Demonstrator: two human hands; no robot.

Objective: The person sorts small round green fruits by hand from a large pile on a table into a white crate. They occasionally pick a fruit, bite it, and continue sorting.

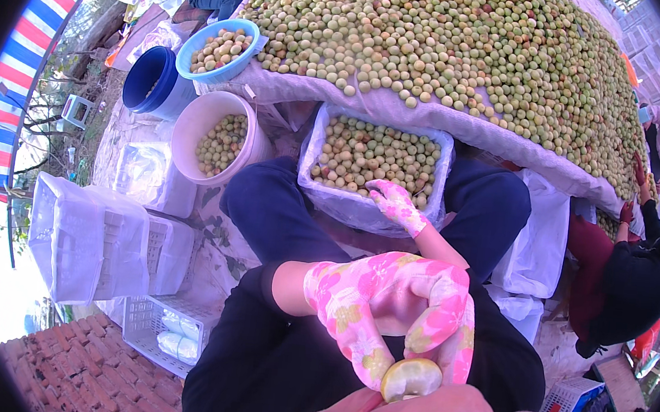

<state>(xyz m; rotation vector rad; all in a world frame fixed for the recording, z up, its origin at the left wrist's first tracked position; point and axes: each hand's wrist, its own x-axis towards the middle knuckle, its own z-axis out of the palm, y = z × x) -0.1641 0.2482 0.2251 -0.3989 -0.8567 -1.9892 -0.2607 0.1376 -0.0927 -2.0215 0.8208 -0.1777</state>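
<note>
My left hand [396, 323], in a pink floral glove, pinches a bitten round green fruit [412, 379] with pale flesh between thumb and fingers, right at my mouth. My right hand [396, 207], gloved alike, rests at the near right edge of a plastic-lined crate [307, 171] between my knees. Its fingers are slightly apart on the small green fruits [369, 156], which look like jujubes; no fruit shows in its grasp. Beyond the crate, a large heap of the same fruits [438, 45] covers a cloth-covered raised surface [490, 126].
At the left stand a pink-white bucket [180, 140] and a light blue basin [187, 52], both with fruits, and a dark blue bucket [131, 85]. Lined crates [68, 242] stand nearer on the left. A person in dark clothes [629, 285] sits at the right; others are farther off.
</note>
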